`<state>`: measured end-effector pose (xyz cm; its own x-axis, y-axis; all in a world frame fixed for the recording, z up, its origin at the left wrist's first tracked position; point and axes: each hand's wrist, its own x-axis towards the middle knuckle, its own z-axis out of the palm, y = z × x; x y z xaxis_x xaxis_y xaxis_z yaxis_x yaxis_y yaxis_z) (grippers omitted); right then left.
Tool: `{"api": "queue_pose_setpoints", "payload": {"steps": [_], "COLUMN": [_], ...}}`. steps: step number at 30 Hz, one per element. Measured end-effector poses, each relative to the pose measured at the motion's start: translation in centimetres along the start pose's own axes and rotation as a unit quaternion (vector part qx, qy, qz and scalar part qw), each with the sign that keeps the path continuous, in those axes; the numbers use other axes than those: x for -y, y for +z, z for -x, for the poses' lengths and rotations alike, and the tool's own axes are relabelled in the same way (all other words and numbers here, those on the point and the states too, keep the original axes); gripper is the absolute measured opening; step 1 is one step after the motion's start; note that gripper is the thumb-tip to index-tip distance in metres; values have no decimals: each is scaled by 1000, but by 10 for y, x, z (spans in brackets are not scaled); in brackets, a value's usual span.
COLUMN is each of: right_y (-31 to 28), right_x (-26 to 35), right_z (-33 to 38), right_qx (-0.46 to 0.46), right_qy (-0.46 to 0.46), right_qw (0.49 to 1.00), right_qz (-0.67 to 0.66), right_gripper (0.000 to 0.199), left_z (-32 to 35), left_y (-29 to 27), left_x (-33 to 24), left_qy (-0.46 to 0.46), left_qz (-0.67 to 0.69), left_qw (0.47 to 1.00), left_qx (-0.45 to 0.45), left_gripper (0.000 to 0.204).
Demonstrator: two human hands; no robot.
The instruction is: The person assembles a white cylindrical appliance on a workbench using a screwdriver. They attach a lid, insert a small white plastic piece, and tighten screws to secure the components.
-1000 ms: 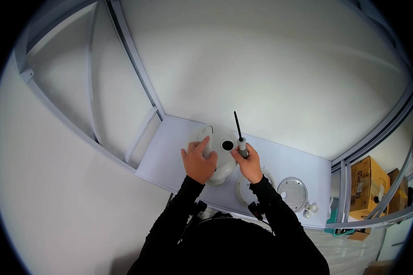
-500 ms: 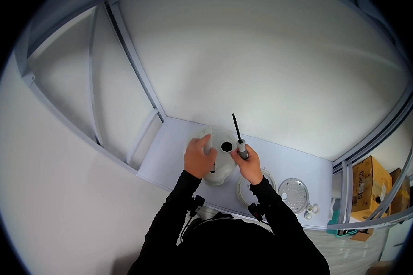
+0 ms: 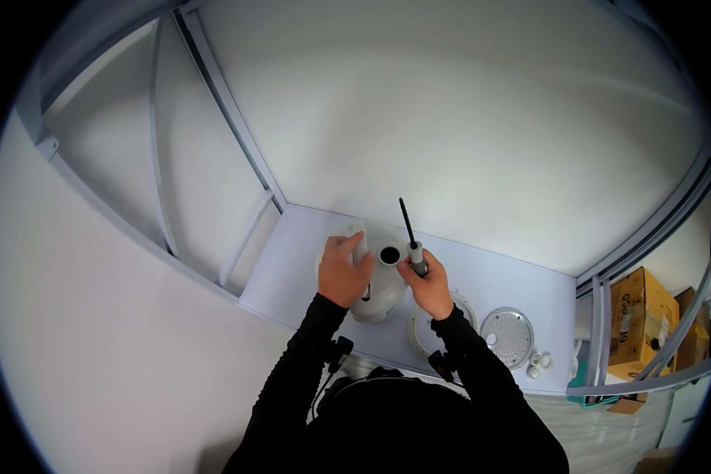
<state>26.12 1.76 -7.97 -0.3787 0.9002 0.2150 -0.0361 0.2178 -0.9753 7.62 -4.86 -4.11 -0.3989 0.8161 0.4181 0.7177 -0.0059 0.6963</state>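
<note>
A white, rounded appliance body (image 3: 387, 288) with a raised handle bar across its top stands on the table. Beside the bar sits a round black opening (image 3: 389, 255) with a white rim. My left hand (image 3: 342, 270) is closed about the bar, index finger and thumb along it; its other fingers are partly hidden. In my right hand (image 3: 428, 288) is a screwdriver (image 3: 407, 223) with a grey handle and a black shaft, its tip pointing up and away from me. That hand is just right of the appliance, its thumb close to the rim of the opening.
On the white table (image 3: 280, 257) lie a white ring-shaped part (image 3: 415, 332), partly under my right forearm, a perforated metallic disc (image 3: 516, 332) and several small white pieces (image 3: 539, 362). Grey frame posts (image 3: 233, 107) enclose the table. Cardboard boxes (image 3: 638, 316) stand at the right.
Hardly anything differs. Both hands keep their hold, and the screwdriver stays upright in nearly the same place. The whole view has shifted very slightly.
</note>
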Motion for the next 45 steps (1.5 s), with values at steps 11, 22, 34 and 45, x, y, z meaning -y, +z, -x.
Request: {"api": "queue_pose_setpoints", "payload": {"steps": [11,22,34,45], "right_y": [-3,-2,1,-12], "right_x": [-3,-1,24,26], "right_z": [-1,-3,7,10], "right_qx": [12,-23,-61,-7], "right_qy": [-21,-65,-90,-78], "right_qw": [999,998,994,996], "right_qz": [45,2,-16,-33], "right_gripper": [20,17,20,23], "left_z": [18,20,32,51], "left_y": [-5,-15,-23,-40], "left_x": [52,27,-7,-44], "left_qy": [-161,-110,32,65], "left_qz": [92,125,59,-26], "left_qw": [982,986,990,989], "left_qx": [-30,-25,-123,-127], "left_gripper": [70,91,36,30]}}
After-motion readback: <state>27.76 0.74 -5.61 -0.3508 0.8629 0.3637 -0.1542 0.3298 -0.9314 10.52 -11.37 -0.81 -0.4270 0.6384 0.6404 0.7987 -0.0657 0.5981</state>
